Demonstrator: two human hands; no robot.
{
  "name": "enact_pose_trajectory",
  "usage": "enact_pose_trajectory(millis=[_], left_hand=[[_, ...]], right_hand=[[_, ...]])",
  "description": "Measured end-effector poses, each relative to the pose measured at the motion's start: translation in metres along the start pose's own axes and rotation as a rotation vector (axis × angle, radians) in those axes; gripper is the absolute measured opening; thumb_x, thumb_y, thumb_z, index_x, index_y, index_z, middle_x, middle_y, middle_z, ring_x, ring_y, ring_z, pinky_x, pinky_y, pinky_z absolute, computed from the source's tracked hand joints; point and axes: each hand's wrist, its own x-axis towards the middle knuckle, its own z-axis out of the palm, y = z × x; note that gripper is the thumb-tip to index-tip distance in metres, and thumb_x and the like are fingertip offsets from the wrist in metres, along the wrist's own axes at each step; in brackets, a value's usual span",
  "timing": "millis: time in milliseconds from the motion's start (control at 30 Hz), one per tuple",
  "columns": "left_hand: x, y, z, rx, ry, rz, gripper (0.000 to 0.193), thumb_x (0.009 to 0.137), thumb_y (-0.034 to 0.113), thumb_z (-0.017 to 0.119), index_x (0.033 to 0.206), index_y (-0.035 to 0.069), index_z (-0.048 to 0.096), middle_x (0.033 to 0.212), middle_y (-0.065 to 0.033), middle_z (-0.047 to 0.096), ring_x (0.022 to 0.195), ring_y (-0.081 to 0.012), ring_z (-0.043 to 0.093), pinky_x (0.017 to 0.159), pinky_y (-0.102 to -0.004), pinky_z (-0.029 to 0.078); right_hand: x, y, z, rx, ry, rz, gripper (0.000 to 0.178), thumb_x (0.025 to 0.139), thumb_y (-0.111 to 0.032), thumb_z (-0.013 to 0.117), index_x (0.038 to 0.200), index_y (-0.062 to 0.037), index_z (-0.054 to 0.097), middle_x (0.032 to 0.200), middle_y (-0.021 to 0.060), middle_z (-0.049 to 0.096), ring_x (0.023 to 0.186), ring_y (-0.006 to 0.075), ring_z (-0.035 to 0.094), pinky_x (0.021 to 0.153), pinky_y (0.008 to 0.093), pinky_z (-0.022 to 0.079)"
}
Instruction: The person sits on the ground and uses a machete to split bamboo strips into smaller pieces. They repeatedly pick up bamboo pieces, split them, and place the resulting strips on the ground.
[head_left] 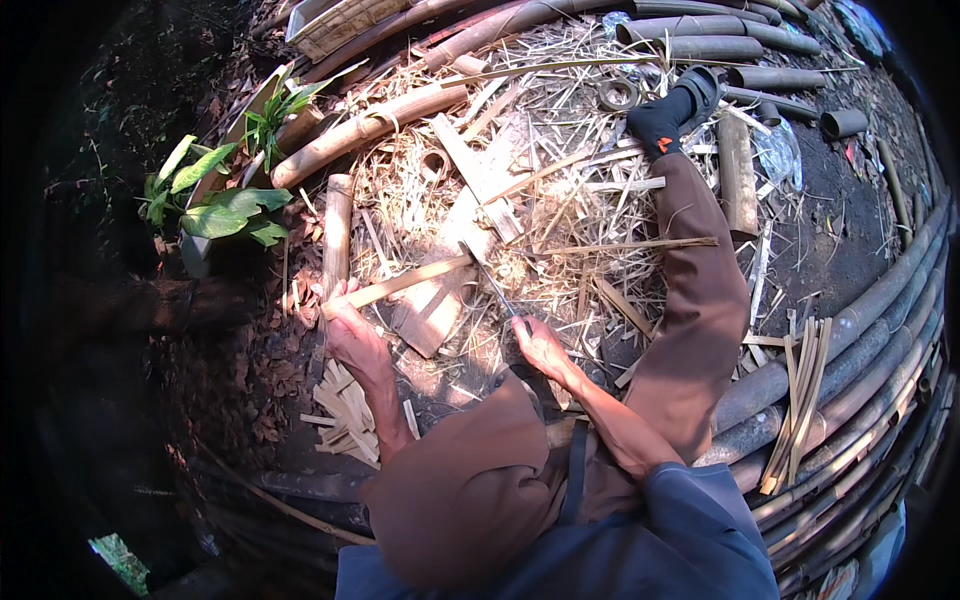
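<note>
My left hand (358, 345) is closed around the near end of a flat split bamboo strip (412, 280). The strip slants up and to the right over a worn wooden board (428, 325). In my right hand (542, 350) is the handle of a knife (492, 282), its narrow blade pointing up and left. The blade's tip meets or crosses the strip's far end; I cannot tell how deep the edge sits. Below my left wrist lies a pile of short pale bamboo strips (345, 410). Pale shavings (540, 270) cover the ground beyond both hands.
Long bamboo poles (840, 400) run along the right side, with a bundle of thin strips (800, 400) across them. A thick bamboo pole (370, 125) lies at the upper left beside a leafy plant (215, 205). Cut bamboo tubes (700, 48) are at the far right.
</note>
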Motion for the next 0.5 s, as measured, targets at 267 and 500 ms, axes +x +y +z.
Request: enact_pose_trajectory(millis=[267, 500], left_hand=[[0.016, -0.014, 0.064, -1.292, -0.137, -0.047, 0.078, 0.093, 0.069, 0.030, 0.109, -0.004, 0.054, 0.078, -0.0059, 0.047, 0.076, -0.0165, 0.044, 0.080, -0.0325, 0.037], [-0.005, 0.004, 0.087, -1.057, -0.293, -0.017, 0.046, 0.099, 0.048, 0.045, 0.083, 0.006, 0.051, 0.078, -0.0037, 0.046, 0.074, -0.0138, 0.040, 0.072, -0.0287, 0.033]], right_hand=[[-0.063, -0.118, -0.040, 0.107, -0.048, -0.128, 0.035, 0.092, -0.032, 0.056, 0.111, -0.0025, 0.060, 0.074, 0.0131, 0.061, 0.064, 0.0164, 0.051, 0.063, 0.0335, 0.044], [-0.105, -0.194, -0.069, 0.180, -0.043, -0.420, 0.054, 0.096, -0.018, 0.051, 0.146, -0.0064, 0.036, 0.070, -0.0008, 0.050, 0.059, 0.0061, 0.041, 0.054, 0.0239, 0.036]])
